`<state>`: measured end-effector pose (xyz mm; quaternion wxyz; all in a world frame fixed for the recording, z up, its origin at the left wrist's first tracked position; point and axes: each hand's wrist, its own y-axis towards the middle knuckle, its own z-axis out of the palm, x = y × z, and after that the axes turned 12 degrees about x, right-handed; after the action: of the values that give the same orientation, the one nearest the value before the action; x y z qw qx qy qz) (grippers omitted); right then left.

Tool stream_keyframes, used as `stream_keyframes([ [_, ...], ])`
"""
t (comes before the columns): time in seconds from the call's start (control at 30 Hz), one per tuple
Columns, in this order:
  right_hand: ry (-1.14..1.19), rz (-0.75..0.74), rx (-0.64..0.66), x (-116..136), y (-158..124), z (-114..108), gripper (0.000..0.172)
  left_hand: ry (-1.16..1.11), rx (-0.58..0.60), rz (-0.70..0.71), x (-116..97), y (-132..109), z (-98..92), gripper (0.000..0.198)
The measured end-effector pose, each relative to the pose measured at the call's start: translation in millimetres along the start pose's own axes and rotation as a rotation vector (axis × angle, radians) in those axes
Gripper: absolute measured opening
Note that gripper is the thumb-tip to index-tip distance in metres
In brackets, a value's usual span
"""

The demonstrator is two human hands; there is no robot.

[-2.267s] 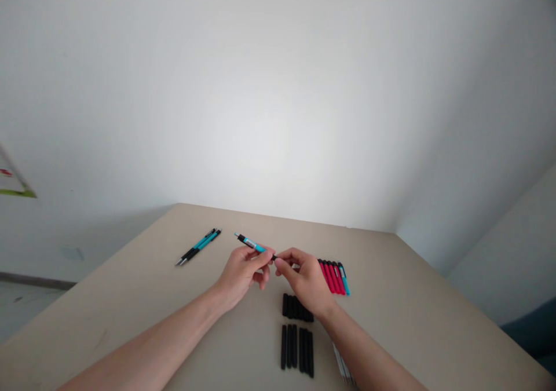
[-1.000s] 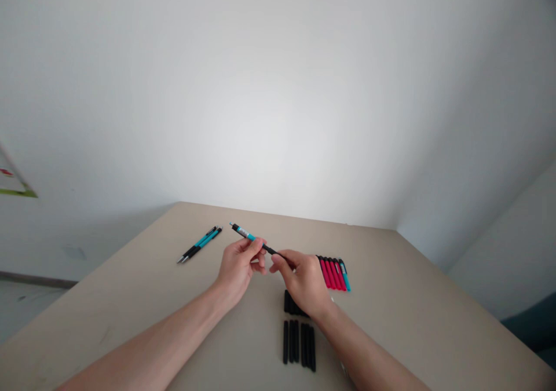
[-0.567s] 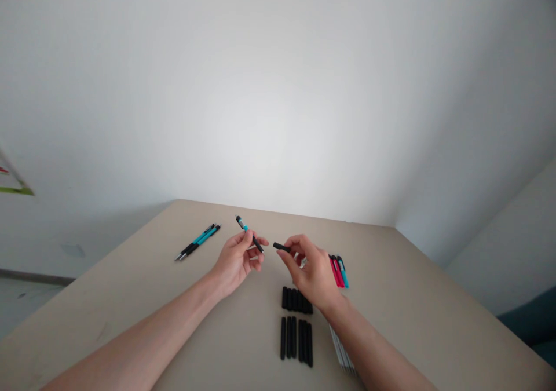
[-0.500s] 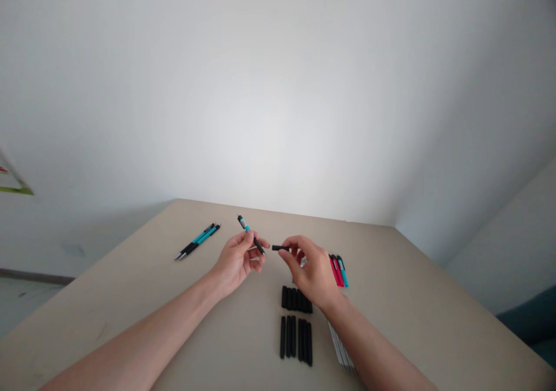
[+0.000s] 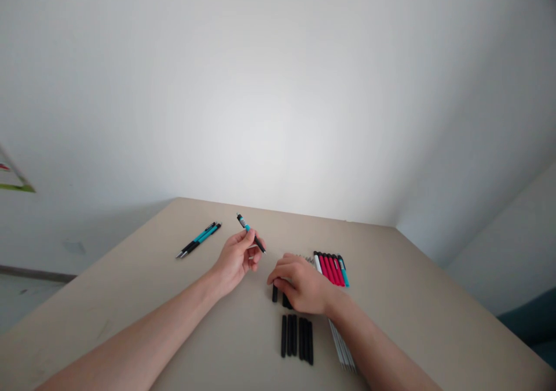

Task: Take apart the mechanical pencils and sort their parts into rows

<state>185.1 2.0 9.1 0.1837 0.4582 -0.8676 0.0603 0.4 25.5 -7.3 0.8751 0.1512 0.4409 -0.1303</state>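
Note:
My left hand (image 5: 237, 260) holds a blue and black pen (image 5: 244, 223) tilted, its clip end up to the left and its tip down to the right. Over the upper row of short black tubes my right hand (image 5: 302, 284) pinches a short black tube (image 5: 275, 293) at its top end, at the left of that row. Part of the row (image 5: 286, 302) is hidden beneath the palm. Below lie several longer black tubes (image 5: 289, 336) side by side.
Two blue and black pens (image 5: 200, 240) lie at the left of the beige table (image 5: 208, 333). Right of my right hand are several red barrels (image 5: 332, 269), a white one and a blue one (image 5: 343, 270). Thin refills (image 5: 341, 347) lie beside my right forearm.
My right hand has moved down and left with the short black tube, from near the pen tip to the upper row. The left hand has barely moved. More red barrels show.

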Motion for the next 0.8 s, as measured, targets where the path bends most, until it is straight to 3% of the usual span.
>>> stream_keyframes([
  [0.33,-0.033,-0.007,0.04,0.0,-1.9,-3.3,0.035,0.0,-0.008,0.008,-0.2,-0.4,0.5,0.032],
  [0.8,-0.048,0.04,0.045,2.5,-2.2,-5.3,0.019,0.007,-0.01,0.012,-0.6,-0.6,-0.9,0.032],
])
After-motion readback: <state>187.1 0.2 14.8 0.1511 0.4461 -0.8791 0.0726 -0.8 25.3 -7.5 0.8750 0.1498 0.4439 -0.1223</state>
